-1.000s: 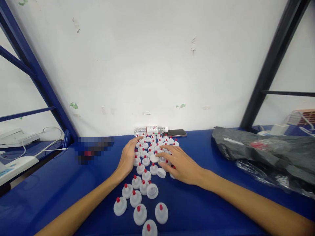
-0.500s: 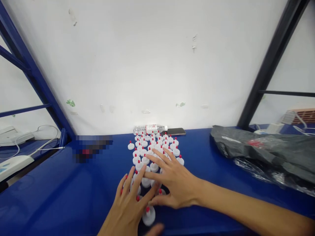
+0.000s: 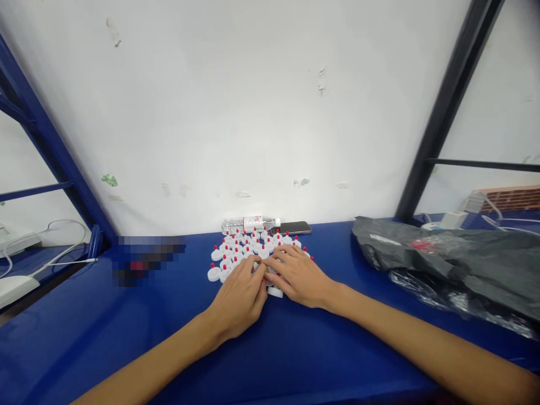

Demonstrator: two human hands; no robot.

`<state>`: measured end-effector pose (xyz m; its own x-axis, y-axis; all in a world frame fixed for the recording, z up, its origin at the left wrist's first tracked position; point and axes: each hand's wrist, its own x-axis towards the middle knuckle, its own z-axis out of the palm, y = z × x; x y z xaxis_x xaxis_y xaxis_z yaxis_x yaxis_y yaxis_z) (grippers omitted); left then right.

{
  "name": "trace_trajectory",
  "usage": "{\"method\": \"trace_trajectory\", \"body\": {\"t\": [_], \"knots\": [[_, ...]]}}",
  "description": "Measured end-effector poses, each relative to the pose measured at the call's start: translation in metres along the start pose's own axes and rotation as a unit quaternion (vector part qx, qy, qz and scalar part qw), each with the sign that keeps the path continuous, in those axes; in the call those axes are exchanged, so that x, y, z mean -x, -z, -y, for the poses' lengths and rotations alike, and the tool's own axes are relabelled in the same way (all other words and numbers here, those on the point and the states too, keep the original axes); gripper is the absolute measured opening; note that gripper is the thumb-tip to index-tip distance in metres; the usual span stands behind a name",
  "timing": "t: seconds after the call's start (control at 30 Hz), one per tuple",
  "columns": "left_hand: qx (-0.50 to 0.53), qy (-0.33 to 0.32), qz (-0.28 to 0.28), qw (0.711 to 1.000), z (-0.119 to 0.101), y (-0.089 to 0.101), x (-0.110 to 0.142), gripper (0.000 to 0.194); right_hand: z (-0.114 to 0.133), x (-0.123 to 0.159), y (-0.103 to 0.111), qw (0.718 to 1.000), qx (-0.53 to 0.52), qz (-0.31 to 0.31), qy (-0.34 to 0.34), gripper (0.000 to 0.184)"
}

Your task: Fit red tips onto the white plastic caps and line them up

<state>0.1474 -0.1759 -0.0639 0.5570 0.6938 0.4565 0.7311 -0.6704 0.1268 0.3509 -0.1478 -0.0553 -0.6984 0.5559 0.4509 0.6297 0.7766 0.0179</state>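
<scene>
A cluster of white round caps with red-tipped nozzles (image 3: 216,254) stands on the blue table (image 3: 270,354). My left hand (image 3: 239,295) rests at the cluster's near edge, its fingers bent over the caps and their tips partly hidden. Beside it, my right hand (image 3: 301,277) lies over the near right caps with its fingers stretched forward and slightly apart. The fingertips of both hands meet near the middle. One white cap (image 3: 275,292) shows just below the right hand. Several caps are covered by the hands.
Behind the caps lie a clear plastic bottle (image 3: 251,224) and a dark phone (image 3: 295,227), near the wall. A grey plastic bag (image 3: 442,264) spreads over the right side. A pixelated dark object (image 3: 147,261) is at the left, and a white power strip (image 3: 17,289) beyond the table edge.
Both hands have moved forward, away from me, and the near caps now sit farther back in a tighter, wider group. My left fingers are more bent. The view has shifted slightly.
</scene>
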Motion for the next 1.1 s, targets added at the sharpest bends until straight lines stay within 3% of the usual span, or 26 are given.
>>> {"method": "trace_trajectory", "body": {"t": [0.2,0.43,0.63,0.87,1.1], "knots": [[0.002,0.034,0.0,0.999,-0.003,-0.006,-0.007,0.011,-0.002,-0.002,-0.009,1.0,-0.012,-0.015,-0.018,0.024],[-0.029,0.024,0.017,0.999,0.0,-0.012,-0.007,0.019,-0.003,-0.001,-0.012,0.998,-0.037,-0.032,-0.028,0.017],[0.033,0.033,-0.009,0.999,0.006,-0.013,-0.003,0.021,-0.011,0.0,-0.01,0.992,-0.114,-0.043,-0.024,0.023],[0.106,0.053,-0.034,0.992,0.009,-0.012,-0.005,0.022,-0.02,-0.001,-0.012,0.971,-0.217,-0.07,-0.065,0.022],[0.144,0.067,-0.066,0.985,0.011,-0.013,-0.01,0.021,-0.02,-0.002,-0.006,0.976,-0.198,-0.071,-0.048,0.029]]}}
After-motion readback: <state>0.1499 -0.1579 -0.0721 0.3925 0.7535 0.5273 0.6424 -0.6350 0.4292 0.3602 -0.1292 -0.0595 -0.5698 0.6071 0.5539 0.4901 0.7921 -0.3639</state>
